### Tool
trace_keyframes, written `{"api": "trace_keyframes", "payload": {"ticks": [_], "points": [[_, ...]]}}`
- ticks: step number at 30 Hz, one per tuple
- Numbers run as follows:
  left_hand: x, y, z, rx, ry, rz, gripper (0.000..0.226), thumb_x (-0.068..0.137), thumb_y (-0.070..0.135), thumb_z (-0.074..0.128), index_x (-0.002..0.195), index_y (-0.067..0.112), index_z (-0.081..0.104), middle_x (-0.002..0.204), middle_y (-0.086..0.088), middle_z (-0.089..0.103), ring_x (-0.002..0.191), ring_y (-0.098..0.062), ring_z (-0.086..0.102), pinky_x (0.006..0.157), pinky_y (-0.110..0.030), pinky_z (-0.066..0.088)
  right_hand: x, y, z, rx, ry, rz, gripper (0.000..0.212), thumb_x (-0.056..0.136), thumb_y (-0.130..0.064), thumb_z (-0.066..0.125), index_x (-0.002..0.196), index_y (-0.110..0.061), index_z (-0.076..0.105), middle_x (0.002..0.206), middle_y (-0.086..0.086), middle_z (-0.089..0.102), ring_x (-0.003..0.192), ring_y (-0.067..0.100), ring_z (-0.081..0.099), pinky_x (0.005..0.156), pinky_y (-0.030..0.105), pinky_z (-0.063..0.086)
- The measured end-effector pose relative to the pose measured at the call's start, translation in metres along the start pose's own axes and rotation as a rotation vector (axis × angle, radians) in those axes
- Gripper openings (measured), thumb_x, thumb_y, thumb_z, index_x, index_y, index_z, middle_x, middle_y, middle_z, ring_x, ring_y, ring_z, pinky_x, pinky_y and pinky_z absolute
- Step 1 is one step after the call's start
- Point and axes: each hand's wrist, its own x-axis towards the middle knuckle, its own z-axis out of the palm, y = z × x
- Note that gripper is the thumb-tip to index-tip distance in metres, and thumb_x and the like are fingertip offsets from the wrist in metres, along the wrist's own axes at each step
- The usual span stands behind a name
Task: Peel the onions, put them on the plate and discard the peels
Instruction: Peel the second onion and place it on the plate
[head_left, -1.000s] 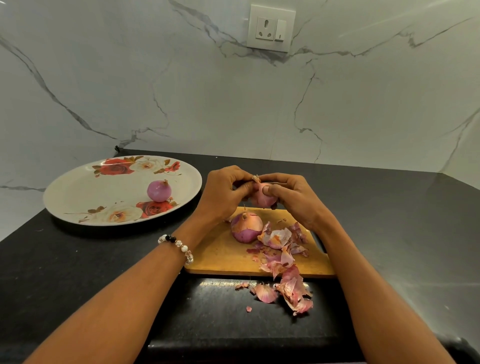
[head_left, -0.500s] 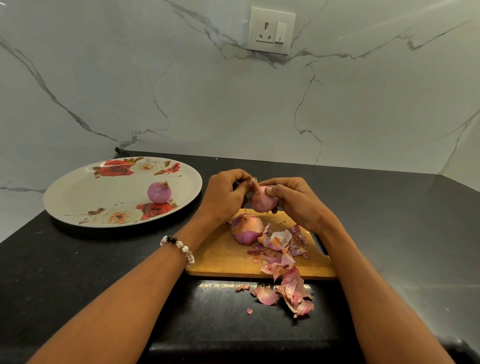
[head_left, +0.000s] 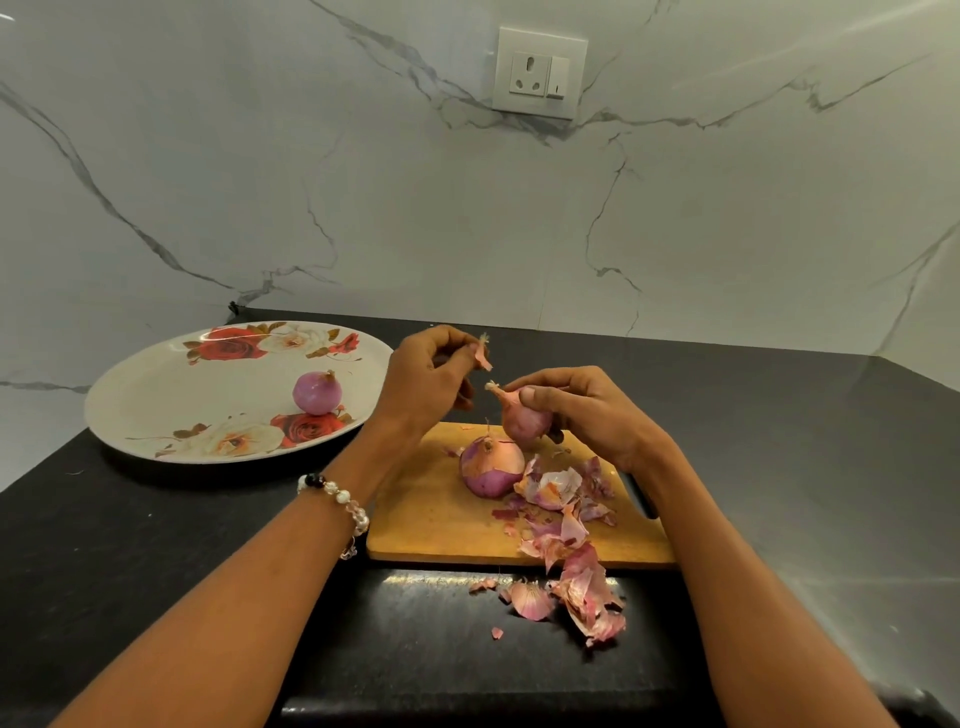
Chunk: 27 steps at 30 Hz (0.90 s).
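My right hand (head_left: 582, 410) grips a small pink onion (head_left: 522, 421) above the wooden cutting board (head_left: 431, 519). My left hand (head_left: 431, 384) pinches a torn strip of peel (head_left: 482, 356), lifted up and to the left of that onion. A larger, partly peeled onion (head_left: 488, 467) lies on the board. One peeled onion (head_left: 317, 393) sits on the floral plate (head_left: 171, 405) at the left. Loose peels (head_left: 566, 525) are heaped on the board's right side and spill over its front edge onto the counter.
The black counter (head_left: 779, 467) runs to a marble wall carrying a white socket (head_left: 540, 73). A dark handle (head_left: 641, 496) shows at the board's right edge behind my right wrist. More peel scraps (head_left: 535, 600) lie in front of the board.
My hands have parted: the left one has pulled a strip of peel up and away to the left, while the right one keeps the small onion and has dropped slightly.
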Motion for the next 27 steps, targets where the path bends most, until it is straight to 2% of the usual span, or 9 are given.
{"api": "trace_keyframes", "payload": {"ticks": [3, 5, 9, 12, 15, 17, 20, 24, 27], "points": [[-0.002, -0.001, 0.002, 0.072, -0.027, 0.028, 0.018, 0.090, 0.013, 0.063, 0.108, 0.014, 0.064, 0.088, -0.005, 0.066, 0.068, -0.017, 0.067, 0.061, -0.031, 0.060, -0.001, -0.001, -0.001, 0.034, 0.017, -0.014, 0.032, 0.086, -0.036, 0.065, 0.110, -0.016, 0.073, 0.099, 0.006, 0.071, 0.083, 0.018, 0.063, 0.061, 0.025, 0.051], [0.000, -0.002, 0.002, 0.096, -0.014, 0.061, 0.024, 0.089, 0.008, 0.064, 0.110, 0.019, 0.065, 0.086, -0.003, 0.068, 0.073, -0.018, 0.068, 0.063, -0.032, 0.060, -0.001, 0.000, -0.002, 0.036, 0.018, -0.028, 0.035, 0.084, -0.037, 0.066, 0.111, -0.017, 0.072, 0.103, 0.010, 0.072, 0.088, 0.022, 0.065, 0.063, 0.028, 0.053], [0.002, -0.003, -0.003, 0.123, 0.092, 0.049, 0.023, 0.092, 0.003, 0.055, 0.092, 0.019, 0.071, 0.092, 0.000, 0.071, 0.085, -0.014, 0.066, 0.075, -0.028, 0.057, 0.001, 0.001, -0.003, 0.040, 0.034, -0.039, 0.032, 0.084, -0.028, 0.070, 0.114, -0.015, 0.069, 0.114, 0.014, 0.064, 0.086, 0.027, 0.069, 0.061, 0.029, 0.058], [0.001, 0.000, -0.002, 0.197, 0.115, 0.078, 0.014, 0.093, 0.017, 0.060, 0.098, 0.013, 0.072, 0.093, -0.002, 0.071, 0.081, -0.010, 0.062, 0.073, -0.018, 0.050, 0.001, 0.001, -0.004, 0.015, 0.053, -0.085, 0.034, 0.081, -0.015, 0.075, 0.114, -0.016, 0.065, 0.120, 0.012, 0.059, 0.084, 0.033, 0.073, 0.063, 0.032, 0.061], [-0.003, 0.001, 0.003, 0.270, 0.054, 0.133, 0.029, 0.088, 0.036, 0.062, 0.101, 0.012, 0.072, 0.092, -0.001, 0.070, 0.080, -0.009, 0.060, 0.069, -0.014, 0.046, 0.001, 0.001, -0.004, 0.013, 0.072, -0.125, 0.047, 0.069, -0.020, 0.081, 0.112, -0.019, 0.064, 0.119, 0.009, 0.059, 0.091, 0.030, 0.071, 0.066, 0.033, 0.062], [-0.004, 0.001, 0.004, 0.288, 0.046, 0.187, 0.033, 0.085, 0.036, 0.066, 0.110, 0.015, 0.071, 0.099, 0.000, 0.069, 0.089, -0.012, 0.059, 0.075, -0.019, 0.046, 0.001, 0.001, -0.004, -0.003, 0.083, -0.147, 0.050, 0.064, -0.022, 0.083, 0.110, -0.022, 0.064, 0.116, 0.003, 0.060, 0.096, 0.024, 0.068, 0.070, 0.030, 0.061], [0.000, -0.006, 0.001, 0.432, 0.032, 0.281, 0.046, 0.079, 0.036, 0.073, 0.123, 0.025, 0.064, 0.108, 0.004, 0.063, 0.101, -0.014, 0.047, 0.078, -0.024, 0.038, 0.003, 0.001, -0.005, -0.103, 0.091, -0.203, 0.052, 0.062, -0.028, 0.085, 0.109, -0.025, 0.065, 0.115, -0.004, 0.062, 0.102, 0.012, 0.064, 0.081, 0.023, 0.057], [0.001, -0.013, 0.002, 0.595, -0.022, 0.447, 0.029, 0.075, 0.034, 0.077, 0.102, 0.022, 0.075, 0.102, -0.002, 0.068, 0.101, -0.020, 0.050, 0.078, -0.046, 0.046, 0.003, 0.002, -0.004, -0.103, 0.070, -0.222, 0.052, 0.062, -0.025, 0.086, 0.111, -0.022, 0.066, 0.116, 0.000, 0.062, 0.102, 0.015, 0.065, 0.083, 0.026, 0.058], [0.001, -0.014, 0.002, 0.635, 0.003, 0.608, 0.022, 0.076, 0.031, 0.076, 0.094, 0.020, 0.077, 0.091, 0.000, 0.070, 0.092, -0.022, 0.053, 0.068, -0.046, 0.047, 0.002, 0.001, -0.002, 0.050, 0.039, -0.190, 0.048, 0.068, -0.018, 0.082, 0.113, -0.013, 0.065, 0.114, 0.011, 0.063, 0.092, 0.026, 0.070, 0.069, 0.030, 0.061]]}}
